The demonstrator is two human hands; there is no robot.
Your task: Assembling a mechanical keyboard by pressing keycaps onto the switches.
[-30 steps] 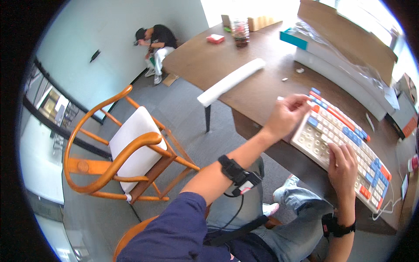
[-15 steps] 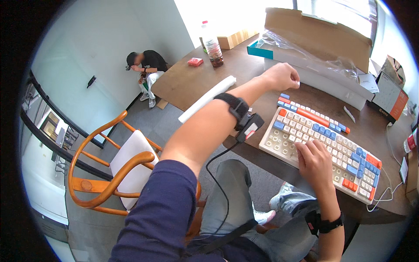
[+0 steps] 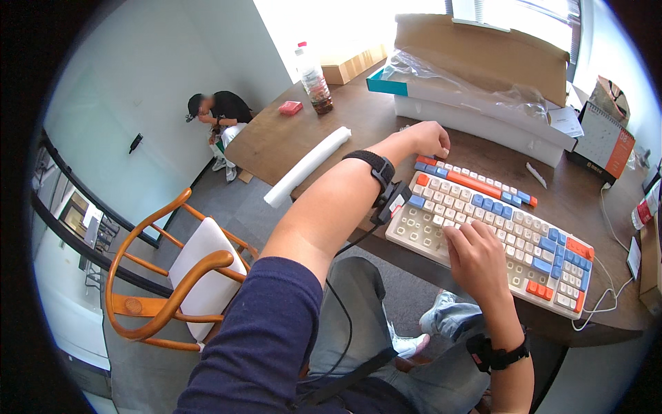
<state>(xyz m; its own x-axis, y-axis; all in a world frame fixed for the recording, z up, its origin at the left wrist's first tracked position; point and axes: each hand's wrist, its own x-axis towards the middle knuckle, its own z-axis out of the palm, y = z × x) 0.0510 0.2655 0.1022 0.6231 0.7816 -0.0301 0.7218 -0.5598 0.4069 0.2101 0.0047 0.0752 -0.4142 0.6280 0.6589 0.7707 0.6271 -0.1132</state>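
A white keyboard [image 3: 407, 233] with cream, blue and orange keycaps lies at the table's front edge. Bare switch sockets show along its lower left part. Behind it runs a row of loose keycaps [image 3: 476, 181], orange, blue and white. Beside the left end of that row, my left hand [image 3: 429, 140] is closed in a pinch, a small white keycap [image 3: 445, 152] at its fingertips. Over the keyboard's lower left middle rests my right hand [image 3: 476, 261], fingers bent and together; whatever lies beneath the fingertips is hidden.
A long open box [image 3: 476, 124] with clear plastic stands behind the keycaps. Left of my arm lies a white roll [image 3: 310, 165]; a bottle [image 3: 316, 86] and red packet [image 3: 290, 107] are farther back. A desk calendar [image 3: 601, 141] and white cable [image 3: 610, 303] are right. Another person sits far left.
My left hand has come down and nearer to the left end of the loose keycap row. My right hand stays over the same part of the keyboard. The whole view has shifted slightly.
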